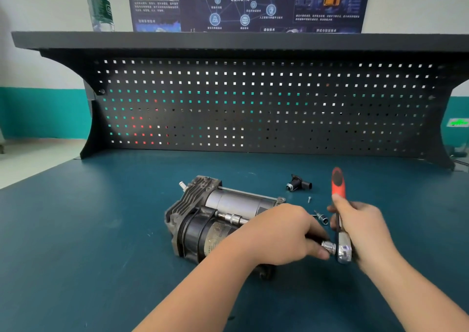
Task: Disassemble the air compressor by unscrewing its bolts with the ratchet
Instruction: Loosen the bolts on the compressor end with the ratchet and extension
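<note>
Air compressor [215, 220] lies on its side mid-bench on the blue mat [76, 243]. Left hand [281, 235] curls around the extension bar [234, 217] along its body. Right hand [363, 227] grips the upright, orange-handled ratchet [338, 187]. Loose parts [298, 184] lie just behind.

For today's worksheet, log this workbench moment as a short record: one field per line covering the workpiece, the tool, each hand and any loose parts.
workpiece: air compressor lying on its side on the blue bench
tool: ratchet, red handle pointing up
left hand: grips the extension bar near the ratchet head
right hand: holds the ratchet handle
loose parts: black fitting, small screw, spare socket
</note>
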